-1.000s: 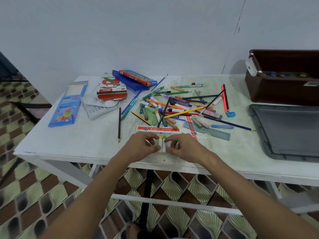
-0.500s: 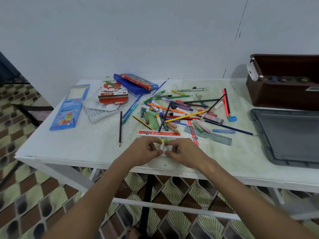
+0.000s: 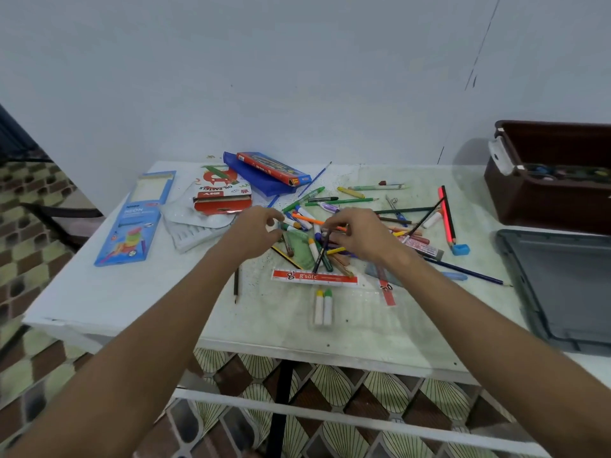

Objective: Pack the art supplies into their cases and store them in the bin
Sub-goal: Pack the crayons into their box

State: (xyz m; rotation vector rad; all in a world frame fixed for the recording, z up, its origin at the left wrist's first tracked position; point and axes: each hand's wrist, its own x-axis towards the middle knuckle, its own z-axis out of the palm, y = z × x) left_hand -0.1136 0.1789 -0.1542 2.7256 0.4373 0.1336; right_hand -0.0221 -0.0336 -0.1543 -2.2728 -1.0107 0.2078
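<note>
**Both hands reaching into the pile of pens at mid-frame**

The left hand (image 3: 256,230) is pinching a small white-bodied marker (image 3: 287,223) at the left edge of the scattered heap of coloured pens and pencils (image 3: 350,223), fingers curled round its end. The right hand (image 3: 358,233) is curling its fingers over a thin dark pencil (image 3: 321,251) near the heap's centre; whether it is truly gripping it I cannot tell. The hands are sitting near each other but apart. Two white marker tubes with yellow and green caps (image 3: 323,307) are lying side by side in a clear plastic case (image 3: 357,312) on the white table (image 3: 115,299), below the heap. The dark brown plastic bin (image 3: 545,200) is standing at the right edge, its grey lid (image 3: 568,285) lying flat just below it.
</note>
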